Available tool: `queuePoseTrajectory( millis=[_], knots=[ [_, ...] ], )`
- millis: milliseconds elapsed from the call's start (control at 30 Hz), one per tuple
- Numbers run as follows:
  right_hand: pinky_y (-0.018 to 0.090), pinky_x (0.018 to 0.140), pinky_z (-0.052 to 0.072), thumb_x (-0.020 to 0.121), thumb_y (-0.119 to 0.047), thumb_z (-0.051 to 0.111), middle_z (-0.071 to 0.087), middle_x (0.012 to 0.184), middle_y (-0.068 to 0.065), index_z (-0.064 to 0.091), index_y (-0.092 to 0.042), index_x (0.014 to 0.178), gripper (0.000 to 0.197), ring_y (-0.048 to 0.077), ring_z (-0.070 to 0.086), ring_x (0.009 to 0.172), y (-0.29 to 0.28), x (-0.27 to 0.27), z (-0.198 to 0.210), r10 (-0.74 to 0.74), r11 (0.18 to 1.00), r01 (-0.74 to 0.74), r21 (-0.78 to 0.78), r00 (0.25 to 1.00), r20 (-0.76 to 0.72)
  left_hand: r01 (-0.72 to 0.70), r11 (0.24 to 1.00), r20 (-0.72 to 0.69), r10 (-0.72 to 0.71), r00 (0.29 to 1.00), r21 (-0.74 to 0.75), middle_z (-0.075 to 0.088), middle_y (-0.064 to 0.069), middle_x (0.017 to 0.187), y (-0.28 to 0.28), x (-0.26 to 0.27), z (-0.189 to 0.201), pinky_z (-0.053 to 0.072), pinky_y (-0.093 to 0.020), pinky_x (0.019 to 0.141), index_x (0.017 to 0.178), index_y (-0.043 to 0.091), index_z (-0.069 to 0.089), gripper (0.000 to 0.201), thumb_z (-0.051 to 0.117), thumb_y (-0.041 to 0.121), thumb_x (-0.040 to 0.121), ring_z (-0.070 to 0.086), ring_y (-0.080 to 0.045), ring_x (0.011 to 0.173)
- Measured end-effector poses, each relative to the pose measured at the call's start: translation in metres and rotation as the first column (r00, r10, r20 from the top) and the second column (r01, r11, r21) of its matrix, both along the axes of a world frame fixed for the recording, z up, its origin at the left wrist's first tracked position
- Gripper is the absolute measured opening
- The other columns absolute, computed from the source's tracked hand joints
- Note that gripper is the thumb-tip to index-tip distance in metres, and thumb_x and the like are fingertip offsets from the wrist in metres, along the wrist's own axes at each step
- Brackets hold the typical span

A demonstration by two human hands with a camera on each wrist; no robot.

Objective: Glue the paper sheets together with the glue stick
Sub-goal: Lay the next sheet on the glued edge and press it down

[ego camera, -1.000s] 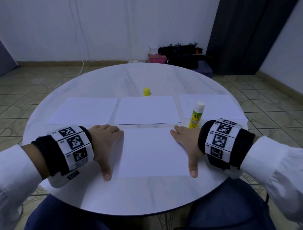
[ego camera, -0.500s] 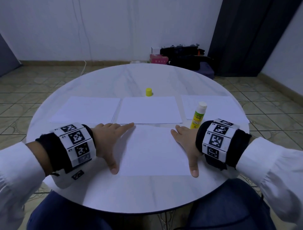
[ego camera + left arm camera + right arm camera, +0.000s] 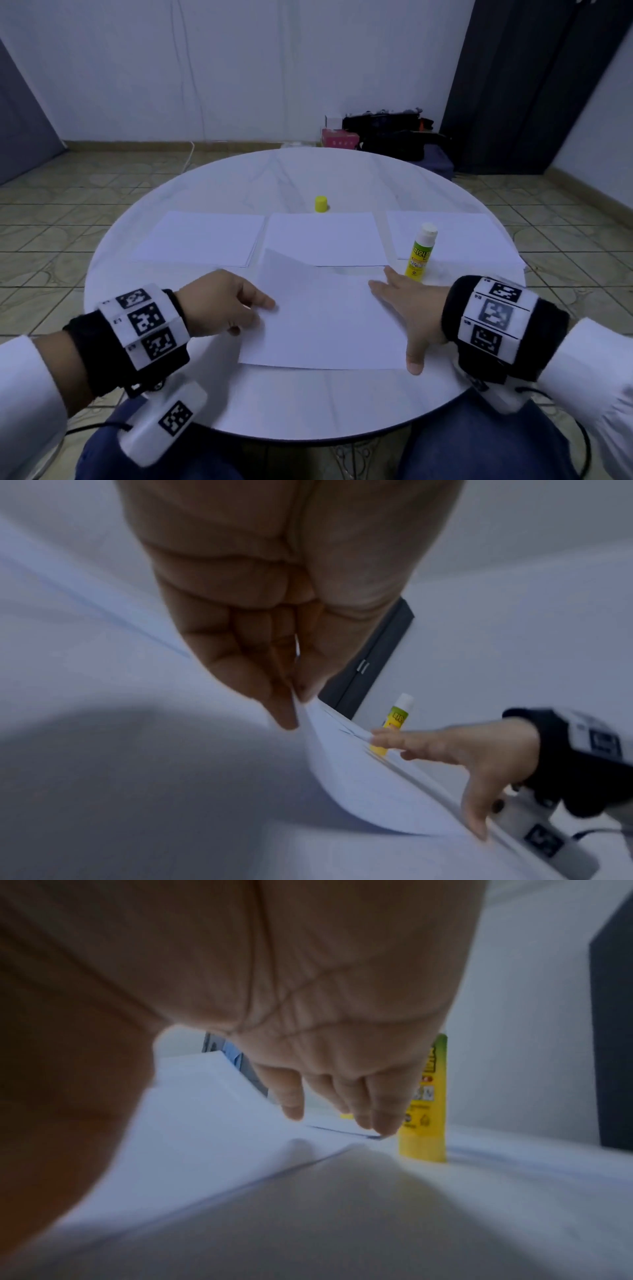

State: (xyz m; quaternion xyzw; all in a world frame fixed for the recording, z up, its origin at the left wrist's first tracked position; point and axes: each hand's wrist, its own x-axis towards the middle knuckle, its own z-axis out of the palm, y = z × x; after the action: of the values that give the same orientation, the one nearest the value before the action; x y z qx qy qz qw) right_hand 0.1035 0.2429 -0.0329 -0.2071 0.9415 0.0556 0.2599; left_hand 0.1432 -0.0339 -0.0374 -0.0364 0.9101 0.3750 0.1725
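The left hand (image 3: 222,305) pinched the near sheet (image 3: 325,329), lifting its left edge off the desk (image 3: 308,404), while the right hand (image 3: 407,305) lay flat and open beside the uncapped glue (image 3: 420,253); the lift probably wanted slow peeling, right edge pinned.

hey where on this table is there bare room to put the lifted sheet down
Bare table runs along the near edge, below the lifted sheet, and across the far side behind the yellow cap. The middle is crowded: three paper stacks in a row, the glue stick, and both hands.
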Motion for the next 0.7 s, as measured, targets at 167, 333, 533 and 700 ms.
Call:
queuePoseTrajectory(
  millis=[167, 333, 533, 700],
  knots=[
    [0.025, 0.092, 0.033, 0.076, -0.029, 0.071, -0.007, 0.158, 0.006, 0.051, -0.030, 0.103, 0.034, 0.019, 0.023, 0.142, -0.007, 0.008, -0.005, -0.287, 0.862, 0.260, -0.435, 0.958, 0.003, -0.082, 0.995, -0.207, 0.091, 0.974, 0.051, 0.067, 0.023, 0.063, -0.018, 0.001, 0.005, 0.049, -0.012, 0.059, 0.075, 0.041, 0.074, 0.043, 0.066, -0.001, 0.082, 0.056, -0.003, 0.049],
    [0.021, 0.090, 0.039, 0.082, -0.020, 0.068, 0.055, 0.120, 0.003, 0.059, -0.025, 0.091, 0.013, 0.014, 0.051, 0.114, -0.024, -0.008, -0.009, -0.500, 0.583, 0.418, -0.696, 0.860, 0.097, -0.156, 0.967, -0.243, 0.204, 0.948, 0.203, 0.075, 0.003, 0.080, -0.032, -0.008, 0.012, 0.050, -0.021, 0.065, 0.065, 0.042, 0.076, 0.047, 0.070, -0.002, 0.081, 0.054, -0.010, 0.055],
    [0.022, 0.090, 0.037, 0.093, -0.014, 0.048, 0.035, 0.144, 0.005, 0.050, -0.010, 0.133, 0.040, 0.023, 0.051, 0.119, -0.048, -0.040, 0.009, -0.566, 0.633, 0.444, -0.634, 0.825, 0.013, -0.184, 0.980, -0.338, 0.197, 0.920, 0.069, 0.069, 0.012, 0.082, -0.027, -0.057, 0.026, 0.044, -0.009, 0.053, 0.087, 0.030, 0.073, 0.023, 0.067, 0.008, 0.085, 0.057, -0.004, 0.054],
    [0.026, 0.077, 0.041, 0.089, -0.008, 0.044, 0.035, 0.125, 0.011, 0.047, -0.006, 0.089, 0.004, 0.024, 0.049, 0.079, -0.072, -0.076, 0.025, -0.622, 0.697, 0.517, -0.497, 0.781, -0.058, -0.113, 0.965, -0.272, 0.046, 0.961, -0.238, 0.063, -0.001, 0.119, -0.010, -0.104, 0.032, 0.043, -0.014, 0.070, 0.119, 0.020, 0.067, 0.033, 0.065, 0.011, 0.087, 0.062, -0.014, 0.084]
  ],
)
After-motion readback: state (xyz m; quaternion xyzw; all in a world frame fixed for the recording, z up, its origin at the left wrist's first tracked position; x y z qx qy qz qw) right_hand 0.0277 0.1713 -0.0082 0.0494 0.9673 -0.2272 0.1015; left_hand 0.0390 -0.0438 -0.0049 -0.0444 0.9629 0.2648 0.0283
